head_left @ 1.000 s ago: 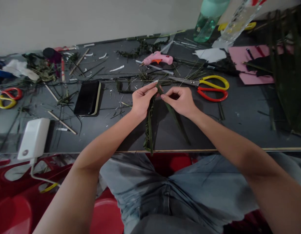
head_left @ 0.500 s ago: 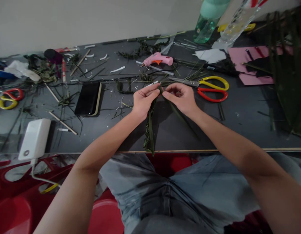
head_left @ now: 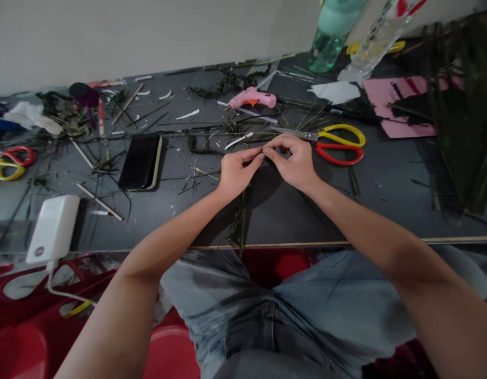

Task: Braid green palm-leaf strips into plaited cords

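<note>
My left hand and my right hand meet fingertip to fingertip over the dark table, both pinched on the top of a long green leaf strip. The strip hangs down from under my left hand to the table's front edge, with a braided part beside it. A second thin strand runs down and right under my right wrist. Red and yellow scissors lie just right of my right hand.
A black phone lies left of my hands and a white power bank sits at the front left. A pink glue gun, bottles, pink paper, palm leaves and more scissors lie around.
My hands have come together and moved slightly nearer me. The leaf's top end, which stuck up between my fingers, is now folded down and hidden between the fingertips.
</note>
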A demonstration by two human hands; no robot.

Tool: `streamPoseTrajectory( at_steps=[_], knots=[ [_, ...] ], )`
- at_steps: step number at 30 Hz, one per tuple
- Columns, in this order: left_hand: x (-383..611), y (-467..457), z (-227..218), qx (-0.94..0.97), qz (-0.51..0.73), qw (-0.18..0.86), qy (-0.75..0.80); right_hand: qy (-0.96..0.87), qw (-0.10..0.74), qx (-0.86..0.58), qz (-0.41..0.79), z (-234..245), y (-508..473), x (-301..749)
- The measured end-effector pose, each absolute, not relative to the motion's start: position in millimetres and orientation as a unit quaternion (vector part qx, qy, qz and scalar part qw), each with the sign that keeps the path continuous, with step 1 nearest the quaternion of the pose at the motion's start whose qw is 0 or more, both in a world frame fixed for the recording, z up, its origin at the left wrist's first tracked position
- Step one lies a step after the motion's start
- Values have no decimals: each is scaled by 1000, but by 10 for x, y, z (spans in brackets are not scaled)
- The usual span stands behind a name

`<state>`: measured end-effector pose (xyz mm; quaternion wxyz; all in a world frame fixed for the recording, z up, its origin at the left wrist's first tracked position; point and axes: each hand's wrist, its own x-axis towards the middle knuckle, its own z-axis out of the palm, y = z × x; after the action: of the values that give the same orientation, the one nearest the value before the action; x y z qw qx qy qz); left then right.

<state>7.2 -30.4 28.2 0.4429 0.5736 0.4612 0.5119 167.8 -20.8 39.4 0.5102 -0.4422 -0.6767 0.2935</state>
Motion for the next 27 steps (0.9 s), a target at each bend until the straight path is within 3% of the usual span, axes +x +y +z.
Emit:
streamPoseTrajectory(
  at_steps=[5, 14, 21, 27],
  knots=[
    [72, -304, 279, 584, 532, 414, 451, -642, 516, -445, 352, 348, -167, 1662],
    [81, -215, 246, 454, 557, 536, 442, -673, 437, -465, 374, 361, -125, 1734],
    [44, -197, 306, 405, 555, 591, 423, -672, 434, -486, 351, 309, -169, 1704],
    [84, -250, 330, 327, 536, 638, 446, -670, 410, -455, 419, 265, -227, 1746]
  ],
)
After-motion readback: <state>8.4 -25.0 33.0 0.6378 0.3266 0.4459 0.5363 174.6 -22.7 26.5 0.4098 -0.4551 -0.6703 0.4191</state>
